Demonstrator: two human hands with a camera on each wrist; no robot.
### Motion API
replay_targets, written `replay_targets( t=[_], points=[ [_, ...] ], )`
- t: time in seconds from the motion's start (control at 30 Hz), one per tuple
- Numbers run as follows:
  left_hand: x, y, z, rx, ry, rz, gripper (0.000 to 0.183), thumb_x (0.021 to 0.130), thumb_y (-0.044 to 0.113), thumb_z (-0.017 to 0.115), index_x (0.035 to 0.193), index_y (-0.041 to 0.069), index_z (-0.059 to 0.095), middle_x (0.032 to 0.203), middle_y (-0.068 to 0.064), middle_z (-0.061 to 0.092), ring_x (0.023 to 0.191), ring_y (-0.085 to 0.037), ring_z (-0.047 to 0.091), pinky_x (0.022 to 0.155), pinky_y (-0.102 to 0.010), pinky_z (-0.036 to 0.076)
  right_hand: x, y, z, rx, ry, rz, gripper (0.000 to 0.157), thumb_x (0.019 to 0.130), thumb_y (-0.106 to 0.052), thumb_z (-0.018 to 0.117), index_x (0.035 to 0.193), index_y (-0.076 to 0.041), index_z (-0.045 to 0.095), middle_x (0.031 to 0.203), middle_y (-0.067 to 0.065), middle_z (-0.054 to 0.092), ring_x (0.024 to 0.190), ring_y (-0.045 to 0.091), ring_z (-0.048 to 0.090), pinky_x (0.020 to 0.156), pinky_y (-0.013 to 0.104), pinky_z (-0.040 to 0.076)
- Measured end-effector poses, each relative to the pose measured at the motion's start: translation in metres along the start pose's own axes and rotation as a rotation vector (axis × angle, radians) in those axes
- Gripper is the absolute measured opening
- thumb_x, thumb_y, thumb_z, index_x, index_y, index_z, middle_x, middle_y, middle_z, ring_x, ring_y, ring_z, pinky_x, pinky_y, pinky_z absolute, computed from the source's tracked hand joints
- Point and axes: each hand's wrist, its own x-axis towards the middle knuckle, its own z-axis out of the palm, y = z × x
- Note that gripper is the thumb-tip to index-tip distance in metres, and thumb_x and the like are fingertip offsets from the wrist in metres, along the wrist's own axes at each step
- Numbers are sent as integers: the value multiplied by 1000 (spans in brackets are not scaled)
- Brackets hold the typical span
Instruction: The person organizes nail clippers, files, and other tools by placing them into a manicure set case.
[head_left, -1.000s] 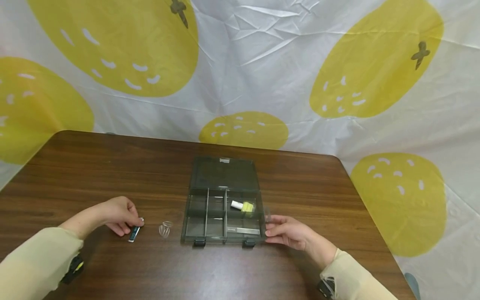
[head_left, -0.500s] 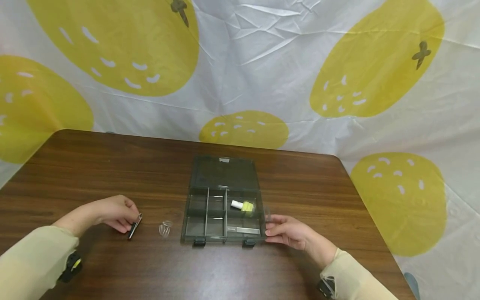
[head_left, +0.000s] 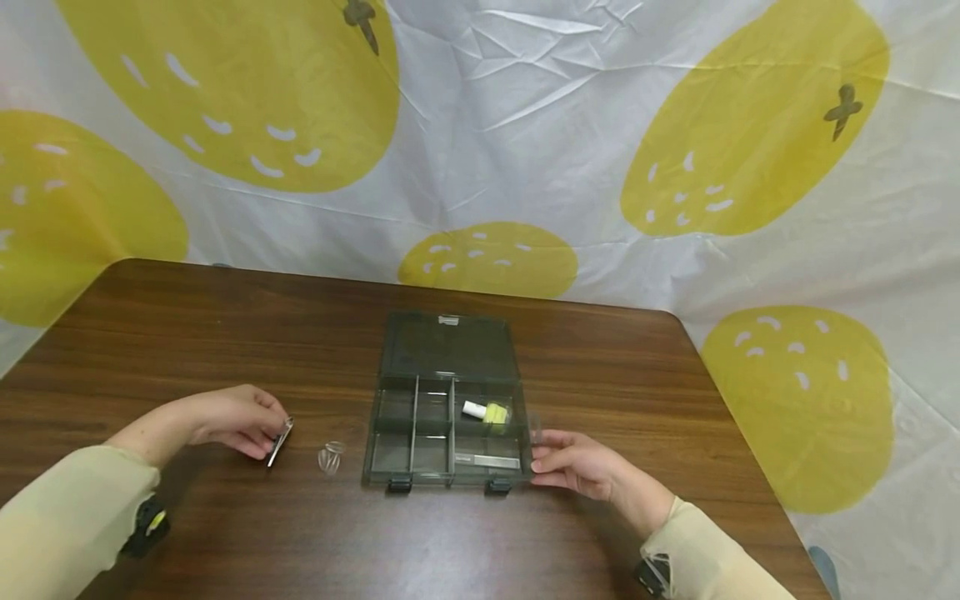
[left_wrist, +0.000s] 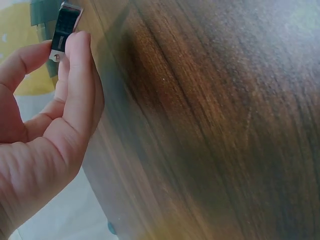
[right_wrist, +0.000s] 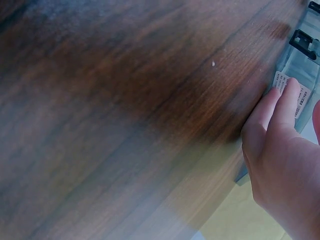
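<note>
My left hand (head_left: 232,419) pinches a nail clipper (head_left: 280,443) between thumb and fingers, just above the table on the left. In the left wrist view, the clipper (left_wrist: 65,27) shows a dark lever and a shiny metal end. Clear curved pieces (head_left: 330,457) lie to its right. A smoky see-through compartment box (head_left: 450,482) stands with its lid laid back. My right hand (head_left: 573,462) touches the box's right side; its fairly straight fingers (right_wrist: 285,107) lie against a printed label (right_wrist: 301,102) in the right wrist view.
Inside the box's right compartments lie a yellow bottle with a white cap (head_left: 487,412) and a slim grey bar (head_left: 487,461). The box lid (head_left: 448,346) lies toward the back of the wooden table (head_left: 622,367). A lemon-patterned cloth (head_left: 510,150) hangs behind.
The nail clipper has been lifted and turned in my left hand, which has shifted slightly up and right. My right hand and the box have stayed put.
</note>
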Motion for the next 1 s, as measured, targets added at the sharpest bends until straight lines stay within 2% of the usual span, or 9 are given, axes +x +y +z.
replay_targets(
  t=[0.23, 0.63, 0.87, 1.0],
  points=[
    [5, 8, 3, -36, -23, -30, 15, 90, 10, 50, 100, -1, 54, 81, -1, 50, 72, -9, 57, 70, -24, 56, -2, 2, -2, -8, 7, -2, 59, 86, 10, 51, 137, 16, 22, 99, 3, 66, 89, 11, 65, 84, 28, 54],
    [13, 13, -2, -140, -96, 50, 19, 93, 10, 49, 106, -4, 53, 84, 0, 56, 79, -9, 60, 77, -24, 55, 0, 0, -2, -5, -5, 1, 59, 86, 10, 51, 137, 16, 23, 100, 4, 66, 90, 12, 65, 85, 29, 54],
    [15, 21, 2, -199, -112, 78, 25, 95, 11, 47, 112, -7, 49, 86, 0, 56, 82, -8, 59, 80, -23, 54, 1, 0, -2, 6, -8, 5, 57, 85, 11, 51, 136, 16, 25, 100, 5, 66, 89, 12, 65, 85, 28, 54],
    [16, 26, 6, -239, -120, 91, 19, 95, 11, 47, 107, -3, 52, 87, 0, 57, 82, -9, 58, 82, -24, 54, 2, 0, -2, 6, -6, 2, 57, 85, 11, 51, 136, 17, 25, 99, 5, 67, 89, 12, 65, 85, 28, 54]
  ],
)
